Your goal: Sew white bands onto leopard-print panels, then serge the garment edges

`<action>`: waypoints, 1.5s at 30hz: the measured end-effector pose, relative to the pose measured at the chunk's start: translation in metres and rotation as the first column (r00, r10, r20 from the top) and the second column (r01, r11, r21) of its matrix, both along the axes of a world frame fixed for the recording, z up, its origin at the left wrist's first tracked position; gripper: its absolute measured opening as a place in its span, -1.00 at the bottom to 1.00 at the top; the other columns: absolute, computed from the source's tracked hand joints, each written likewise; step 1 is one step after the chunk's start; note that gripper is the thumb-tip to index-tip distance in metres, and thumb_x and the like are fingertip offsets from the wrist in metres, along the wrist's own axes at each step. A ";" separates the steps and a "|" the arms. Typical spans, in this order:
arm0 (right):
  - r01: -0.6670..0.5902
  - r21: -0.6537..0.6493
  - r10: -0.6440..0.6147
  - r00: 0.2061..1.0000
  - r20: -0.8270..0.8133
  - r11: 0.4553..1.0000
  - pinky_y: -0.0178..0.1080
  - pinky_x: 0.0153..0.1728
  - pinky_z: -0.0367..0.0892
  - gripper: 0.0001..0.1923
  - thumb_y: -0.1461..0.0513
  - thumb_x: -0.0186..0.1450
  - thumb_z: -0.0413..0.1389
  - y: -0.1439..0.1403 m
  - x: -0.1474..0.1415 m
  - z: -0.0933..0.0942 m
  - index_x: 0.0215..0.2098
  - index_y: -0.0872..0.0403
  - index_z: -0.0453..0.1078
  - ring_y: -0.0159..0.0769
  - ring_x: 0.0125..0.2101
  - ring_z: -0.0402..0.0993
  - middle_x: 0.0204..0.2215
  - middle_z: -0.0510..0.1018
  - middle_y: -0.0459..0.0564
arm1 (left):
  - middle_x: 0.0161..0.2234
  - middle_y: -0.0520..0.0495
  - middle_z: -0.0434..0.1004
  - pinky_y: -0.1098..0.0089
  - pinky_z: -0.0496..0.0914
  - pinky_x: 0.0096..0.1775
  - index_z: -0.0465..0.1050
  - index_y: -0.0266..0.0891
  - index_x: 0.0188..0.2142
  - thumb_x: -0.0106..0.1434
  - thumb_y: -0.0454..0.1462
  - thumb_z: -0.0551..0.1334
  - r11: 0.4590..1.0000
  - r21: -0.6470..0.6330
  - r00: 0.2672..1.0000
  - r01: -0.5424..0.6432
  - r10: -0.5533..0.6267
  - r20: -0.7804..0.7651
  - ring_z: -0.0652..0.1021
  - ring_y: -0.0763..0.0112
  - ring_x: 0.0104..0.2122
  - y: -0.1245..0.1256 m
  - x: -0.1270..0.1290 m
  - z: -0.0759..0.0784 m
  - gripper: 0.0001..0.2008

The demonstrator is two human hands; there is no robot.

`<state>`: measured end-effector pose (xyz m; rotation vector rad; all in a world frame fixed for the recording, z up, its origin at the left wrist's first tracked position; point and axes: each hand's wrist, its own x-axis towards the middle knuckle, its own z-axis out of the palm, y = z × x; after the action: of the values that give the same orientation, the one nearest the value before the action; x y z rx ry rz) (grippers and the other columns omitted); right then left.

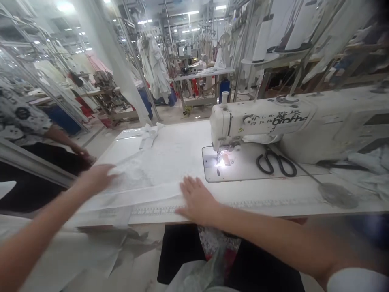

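My left hand (96, 177) reaches over the left part of the white fabric (152, 170) spread on the sewing table; it is blurred, fingers apart, resting on or just above the cloth. Flat on the fabric's near edge lies my right hand (197, 199), palm down, beside the measuring tape strip (158, 210) along the table's front. Both hands hold nothing. The white sewing machine (261, 121) stands to the right, its needle lamp lit over the plate (219, 162).
Black scissors (276, 162) lie on the machine bed. A person in a patterned shirt (21, 117) sits at the left, one hand at the table's corner. More white cloth (364, 166) is piled at right. Garment racks and tables fill the background.
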<state>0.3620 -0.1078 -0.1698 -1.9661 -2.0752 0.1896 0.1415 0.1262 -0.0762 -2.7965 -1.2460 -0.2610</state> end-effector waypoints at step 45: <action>0.131 0.168 -0.146 0.986 0.080 0.977 0.03 0.11 0.05 -0.47 0.06 0.28 -0.04 -0.052 0.146 0.003 0.13 0.19 0.17 -0.05 0.12 0.07 0.09 0.29 0.10 | -0.02 -0.08 0.41 0.19 0.26 0.07 0.36 -0.23 -0.09 0.29 -0.27 0.02 0.573 -0.124 0.575 0.810 -0.736 0.358 0.34 0.33 0.03 -0.098 0.251 -0.094 -0.74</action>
<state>0.5078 -0.1602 -0.1671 -2.0433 -1.9296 -0.0975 0.3929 0.0278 -0.1701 -3.4723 0.1049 -0.5586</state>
